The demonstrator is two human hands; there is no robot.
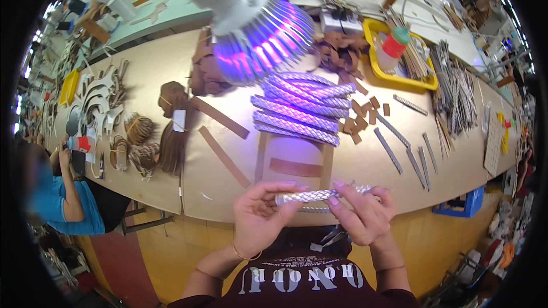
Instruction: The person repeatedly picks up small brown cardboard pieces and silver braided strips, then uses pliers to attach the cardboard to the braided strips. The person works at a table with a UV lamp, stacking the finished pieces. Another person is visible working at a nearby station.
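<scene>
Just over the table's near edge, my left hand [261, 208] and my right hand [361, 212] hold a short white braided cord [311, 196] level between them. The left fingers pinch its left end; the right thumb and fingers close on its right part. Beyond the hands, a brown strip [295, 167] lies on a board [326, 162]. On the far part of that board is a stack of similar braided cords [302, 108], lit purple by a finned lamp [262, 37] hanging above it.
Small brown leather pieces [359, 118] and grey braided strips [389, 151] lie to the right. A yellow tray [399, 80] holds a bottle with a green cap [397, 45]. Brown strip bundles [174, 131] lie left. Another person in blue [74, 199] sits at far left.
</scene>
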